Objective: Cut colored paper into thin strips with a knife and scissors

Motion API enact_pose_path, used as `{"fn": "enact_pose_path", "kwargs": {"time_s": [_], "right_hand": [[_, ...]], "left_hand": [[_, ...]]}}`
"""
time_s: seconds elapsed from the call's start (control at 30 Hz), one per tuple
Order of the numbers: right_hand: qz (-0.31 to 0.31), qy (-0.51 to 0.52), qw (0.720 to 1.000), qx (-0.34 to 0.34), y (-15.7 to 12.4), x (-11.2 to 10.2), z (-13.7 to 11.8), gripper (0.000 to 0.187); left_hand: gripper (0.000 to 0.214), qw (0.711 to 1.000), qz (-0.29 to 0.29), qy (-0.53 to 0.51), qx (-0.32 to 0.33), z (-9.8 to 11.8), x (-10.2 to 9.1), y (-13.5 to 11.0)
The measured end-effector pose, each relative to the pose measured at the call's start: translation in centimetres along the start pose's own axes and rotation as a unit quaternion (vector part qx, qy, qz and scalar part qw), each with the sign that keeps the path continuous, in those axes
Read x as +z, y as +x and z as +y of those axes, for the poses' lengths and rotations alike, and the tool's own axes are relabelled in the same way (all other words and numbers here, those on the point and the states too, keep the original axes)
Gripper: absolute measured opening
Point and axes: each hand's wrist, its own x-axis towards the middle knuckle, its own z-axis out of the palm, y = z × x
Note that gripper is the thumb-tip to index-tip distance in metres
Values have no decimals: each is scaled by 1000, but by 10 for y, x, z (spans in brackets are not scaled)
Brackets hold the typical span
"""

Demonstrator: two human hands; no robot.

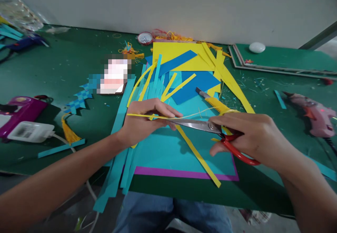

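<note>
My left hand [151,115] is closed, its fingers pinching a thin yellow paper strip [139,115] that runs along the thumb side. In my right hand [250,134] is a pair of scissors [196,124] with red handles. The blades point left, and their tips reach my left fingers beside the strip. Just beyond my right hand is a yellow-handled blade tool [214,104], its rear end hidden by the hand. Underneath lies a turquoise paper sheet [163,152] with a purple edge. Another yellow strip [198,155] slants across it below my left fingers.
Turquoise strips [118,177] overhang the table's front edge. Yellow sheets [179,55] and blue pieces [195,82] lie behind my hands. A pink glue gun [313,112] rests at right. Left are a phone [113,77], a woven blue paper piece [81,98] and a white plug adapter [31,131].
</note>
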Motion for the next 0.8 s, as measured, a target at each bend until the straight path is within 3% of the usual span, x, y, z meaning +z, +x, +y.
{"fn": "enact_pose_path", "kwargs": {"time_s": [0.13, 0.27, 0.47, 0.8], "right_hand": [[10, -22, 1000, -5, -3, -3, 5, 51], [14, -24, 1000, -3, -5, -6, 8, 53], [-19, 6, 999, 26, -3, -4, 4, 53], [-23, 28, 999, 20, -4, -2, 4, 48]], "left_hand": [[21, 999, 14, 38, 5, 2, 0, 3], [12, 999, 32, 35, 27, 2, -1, 4], [13, 1000, -6, -16, 9, 0, -1, 4], [14, 999, -10, -44, 2, -3, -1, 3]]}}
